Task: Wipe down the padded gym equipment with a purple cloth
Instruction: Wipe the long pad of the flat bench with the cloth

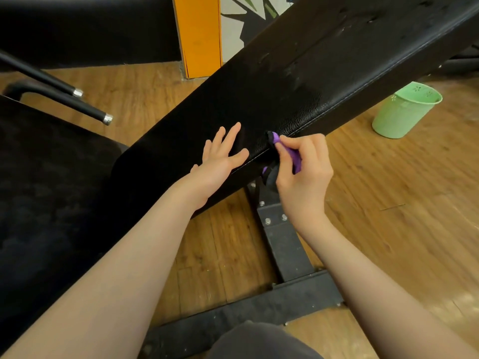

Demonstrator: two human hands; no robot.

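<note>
On the black padded bench (pixel 298 81), the left hand (pixel 220 161) lies flat with fingers spread, while the right hand (pixel 302 169) pinches the purple cloth (pixel 295 158) against its stitched edge; a green bucket (pixel 404 110) stands on the wooden floor (pixel 388 203).

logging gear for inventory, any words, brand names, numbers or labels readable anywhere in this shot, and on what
None: no text can be read anywhere.
Black padded bench: stitching only, no brand or label in view.
Green bucket: cut-out flower shapes, no writing.
Wall: painted shapes, no letters.
Purple cloth: no tag showing.
</note>
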